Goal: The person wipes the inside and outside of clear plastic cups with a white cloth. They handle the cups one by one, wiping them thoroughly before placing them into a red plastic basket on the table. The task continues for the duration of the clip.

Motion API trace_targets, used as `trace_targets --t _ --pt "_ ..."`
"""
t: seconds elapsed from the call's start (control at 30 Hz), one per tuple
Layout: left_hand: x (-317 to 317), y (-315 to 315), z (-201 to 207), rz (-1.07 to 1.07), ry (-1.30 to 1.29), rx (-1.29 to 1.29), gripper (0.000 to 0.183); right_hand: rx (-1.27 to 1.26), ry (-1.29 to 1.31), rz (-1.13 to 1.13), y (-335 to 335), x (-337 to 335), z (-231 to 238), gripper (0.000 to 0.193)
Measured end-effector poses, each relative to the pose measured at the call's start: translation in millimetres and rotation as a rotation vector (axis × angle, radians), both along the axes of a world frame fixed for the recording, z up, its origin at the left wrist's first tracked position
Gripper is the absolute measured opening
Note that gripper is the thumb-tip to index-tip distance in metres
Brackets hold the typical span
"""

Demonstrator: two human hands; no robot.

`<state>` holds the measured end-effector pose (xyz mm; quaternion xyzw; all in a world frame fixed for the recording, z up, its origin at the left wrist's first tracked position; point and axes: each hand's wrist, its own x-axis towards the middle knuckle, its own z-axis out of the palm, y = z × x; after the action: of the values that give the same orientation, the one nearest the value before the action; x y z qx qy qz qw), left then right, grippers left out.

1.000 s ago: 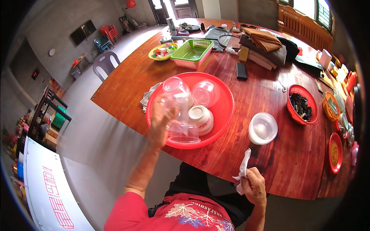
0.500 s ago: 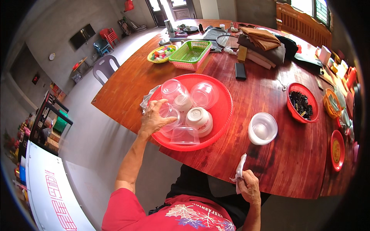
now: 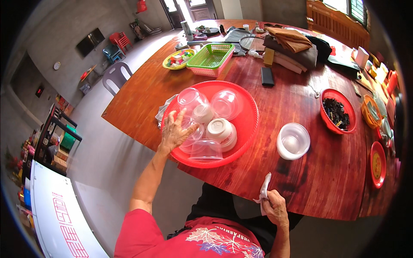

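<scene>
A red round plastic tray [image 3: 244, 144] near the table's front edge holds several clear plastic bowls and white bowls turned upside down. My left hand [image 3: 174, 134], fingers spread, is over the tray's left side. Its thumb and fingers reach around a clear plastic bowl [image 3: 193, 132], partly hidden by the hand; whether they press on it is hard to see. Beside it are another clear bowl [image 3: 206, 150] and a stack of white bowls [image 3: 220, 130]. At the front edge my right hand [image 3: 276, 208] is closed on a crumpled white cloth [image 3: 265, 187]. Clear stacked bowls [image 3: 293, 141] stand right of the tray.
A red basket of dark small items [image 3: 336, 112] sits at the right, near a red plate [image 3: 377, 165]. Farther back are a green basket [image 3: 211, 56], a yellow bowl of colourful blocks [image 3: 178, 60], a black phone-like box [image 3: 267, 76] and folded cloths [image 3: 288, 47].
My left hand has shifted slightly, its fingers lifting and spreading a little beside the clear bowl. My right hand stays by the table edge with the cloth.
</scene>
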<state>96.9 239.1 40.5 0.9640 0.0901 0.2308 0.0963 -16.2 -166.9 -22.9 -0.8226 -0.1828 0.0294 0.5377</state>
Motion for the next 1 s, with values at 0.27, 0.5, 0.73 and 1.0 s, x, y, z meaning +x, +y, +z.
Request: trace_targets --t 0.27,0.5,0.73,1.0 --pt "-50.3 -80.4 23.4 -0.16 0.017 0.156 0.071 -0.016 -0.037 -0.017 -4.6 -0.8 -9.8 0.015" --pt "-50.3 -82.3 18.9 -0.319 0.168 0.087 0.083 0.0 -0.03 -0.016 -5.7 -2.5 -21.4 0.014" --pt "-46.1 -65.5 39.4 -0.481 0.216 -0.215 0.078 0.063 0.056 -0.032 -8.6 -3.4 -29.4 0.015" --pt "-48.5 -46.5 91.5 -0.425 -0.104 -0.226 0.075 0.146 0.194 -0.104 -10.9 -7.6 -30.5 0.013"
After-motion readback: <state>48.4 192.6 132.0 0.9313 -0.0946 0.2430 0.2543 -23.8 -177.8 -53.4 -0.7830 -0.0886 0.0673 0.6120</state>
